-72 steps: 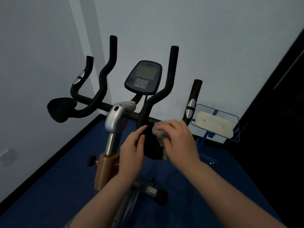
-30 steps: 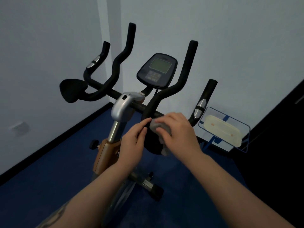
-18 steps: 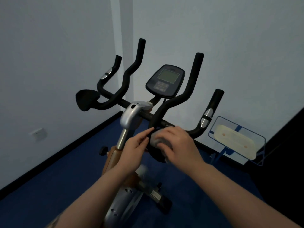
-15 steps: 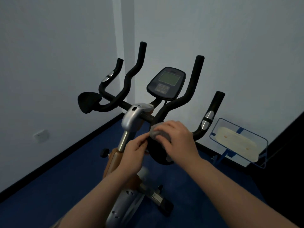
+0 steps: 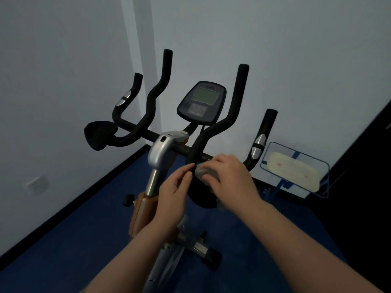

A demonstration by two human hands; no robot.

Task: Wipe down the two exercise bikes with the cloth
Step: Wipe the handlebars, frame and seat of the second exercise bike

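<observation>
Blue carpet (image 5: 69,240) below; cloth (image 5: 204,173) under right hand (image 5: 230,178) fingers (image 5: 211,177).

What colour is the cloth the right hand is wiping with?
Grey. The cloth shows best in the head view, under the right hand on the black elbow pad.

Exercise bike (image 5: 160,153) upright on blue floor, silver stem, orange frame, black multi-grip handlebars, console facing the camera, black elbow pad at each side, grey crumpled cloth (image 5: 204,173) pressed on the right-hand pad, just below the handlebar crossbar
</observation>
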